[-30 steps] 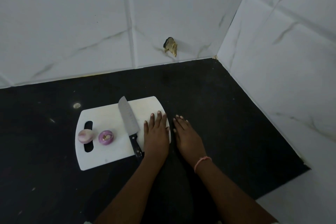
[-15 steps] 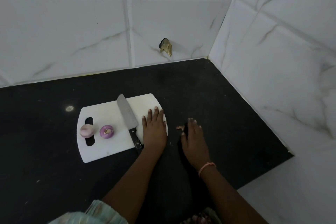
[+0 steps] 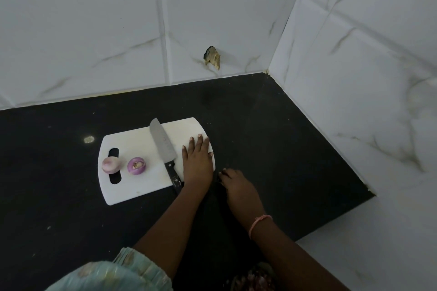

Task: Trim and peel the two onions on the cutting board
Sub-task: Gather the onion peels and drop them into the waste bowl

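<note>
Left hand [image 3: 197, 163] lies flat on the white plastic cutting board's [image 3: 132, 186] right edge – right hand [image 3: 238, 188], fingers curled, empty, has drawn back on the black surface [image 3: 272, 139].

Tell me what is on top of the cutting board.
On the cutting board lie two onions, the left one over the handle slot, a knife, and the flat left hand. Whatever is under the palm is hidden.
</note>
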`<state>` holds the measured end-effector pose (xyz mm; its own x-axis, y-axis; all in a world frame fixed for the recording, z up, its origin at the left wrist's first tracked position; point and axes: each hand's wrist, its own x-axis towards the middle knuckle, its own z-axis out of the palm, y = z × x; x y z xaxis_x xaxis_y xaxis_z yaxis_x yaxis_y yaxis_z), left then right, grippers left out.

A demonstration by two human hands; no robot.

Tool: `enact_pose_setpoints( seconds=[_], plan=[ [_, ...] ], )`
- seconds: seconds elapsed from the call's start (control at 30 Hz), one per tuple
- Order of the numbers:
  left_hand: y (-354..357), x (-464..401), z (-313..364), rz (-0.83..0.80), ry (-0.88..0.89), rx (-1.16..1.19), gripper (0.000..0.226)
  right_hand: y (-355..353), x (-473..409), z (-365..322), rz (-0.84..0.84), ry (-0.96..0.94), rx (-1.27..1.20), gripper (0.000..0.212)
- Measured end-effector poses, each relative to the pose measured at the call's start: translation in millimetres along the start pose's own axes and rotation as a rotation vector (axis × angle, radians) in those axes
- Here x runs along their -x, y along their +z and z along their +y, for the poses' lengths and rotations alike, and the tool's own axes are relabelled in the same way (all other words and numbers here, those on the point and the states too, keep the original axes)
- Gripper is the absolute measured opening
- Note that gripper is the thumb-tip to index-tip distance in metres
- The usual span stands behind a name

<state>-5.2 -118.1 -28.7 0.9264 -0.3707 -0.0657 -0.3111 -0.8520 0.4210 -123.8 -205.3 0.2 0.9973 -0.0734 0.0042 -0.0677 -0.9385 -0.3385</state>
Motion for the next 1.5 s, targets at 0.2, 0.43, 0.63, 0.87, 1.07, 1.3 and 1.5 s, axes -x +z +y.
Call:
enact_pose_setpoints(
  seconds=[0.2, 0.43, 0.63, 0.87, 1.07, 1.3, 1.5],
  plan=[
    [0, 0, 1, 0.002, -0.011, -0.009, 0.053, -17, -5, -4, -0.119, -0.082, 0.18, 0.019],
    [-2, -1, 0, -0.012, -0.007, -0.004, 0.053, -18, -17, -19, -0.077, -0.039, 0.212, 0.012],
    [-5, 0, 3, 0.001, -0.007, 0.085, 0.052, -22, -17, -15, -0.002, 0.014, 0.105, 0.015],
    [-36, 12, 14, 0.081, -0.012, 0.671, 0.033, -70, -29, 4, 0.153, 0.461, -0.673, 0.017],
    [-65, 26, 34, -0.418, -0.646, 1.977, 0.028, -85, -46, -23, 0.189, 0.232, -0.467, 0.026],
    [-64, 35, 21, -0.503, -0.677, 2.11, 0.03, -60, -35, -28, 0.48, 0.115, -0.441, 0.018],
    [-59, 23, 6, -0.209, -0.745, 2.017, 0.033, -31, -20, 2, 0.404, 0.367, -0.376, 0.025]
  ],
)
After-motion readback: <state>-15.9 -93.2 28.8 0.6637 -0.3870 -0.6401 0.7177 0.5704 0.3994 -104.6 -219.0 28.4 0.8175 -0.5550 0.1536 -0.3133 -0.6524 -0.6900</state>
